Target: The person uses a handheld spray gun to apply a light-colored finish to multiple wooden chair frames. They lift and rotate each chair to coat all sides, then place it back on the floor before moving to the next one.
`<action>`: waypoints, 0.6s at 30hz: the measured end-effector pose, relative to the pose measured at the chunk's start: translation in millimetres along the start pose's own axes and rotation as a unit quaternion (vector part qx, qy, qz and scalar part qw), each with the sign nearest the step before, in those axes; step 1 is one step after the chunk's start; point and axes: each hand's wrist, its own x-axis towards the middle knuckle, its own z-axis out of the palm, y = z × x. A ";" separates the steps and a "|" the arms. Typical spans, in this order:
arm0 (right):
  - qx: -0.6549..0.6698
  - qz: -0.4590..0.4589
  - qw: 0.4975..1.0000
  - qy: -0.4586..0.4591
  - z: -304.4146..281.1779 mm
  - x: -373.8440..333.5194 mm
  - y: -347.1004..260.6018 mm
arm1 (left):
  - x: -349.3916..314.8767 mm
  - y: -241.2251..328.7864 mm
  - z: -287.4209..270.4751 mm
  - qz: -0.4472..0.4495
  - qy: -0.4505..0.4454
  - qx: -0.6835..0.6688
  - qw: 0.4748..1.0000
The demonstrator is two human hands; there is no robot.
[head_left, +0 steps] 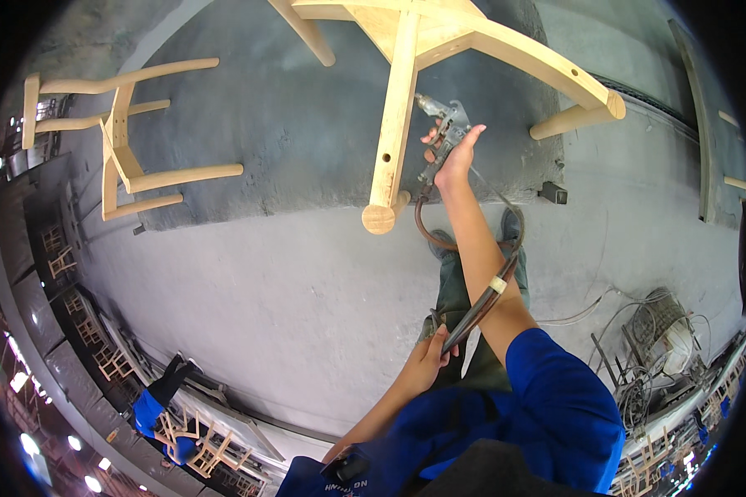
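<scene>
My right hand (pixel 456 157) is wrapped round a metal spray gun (pixel 448 124), its nozzle pointing up and to the left. Just beside it hangs or stands a pale wooden chair frame (pixel 400 116), with its legs toward me; the gun is apart from the wood. From the gun's lower end a dark hose (pixel 481 308) loops down across my right forearm. My left hand (pixel 429 356) is closed round that hose in front of my body. What supports the chair frame cannot be seen.
A second wooden chair frame (pixel 120 124) is at the left by the dark panel (pixel 265 132). Cables and a wire-covered bundle (pixel 659 331) lie on the floor at the right. A person in blue (pixel 151 410) works among chairs at the lower left.
</scene>
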 end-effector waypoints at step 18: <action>0.161 -0.173 0.969 0.072 -0.3 54.2 -94.4 | 20.7 35.2 9.3 0.054 -0.018 0.074 0.996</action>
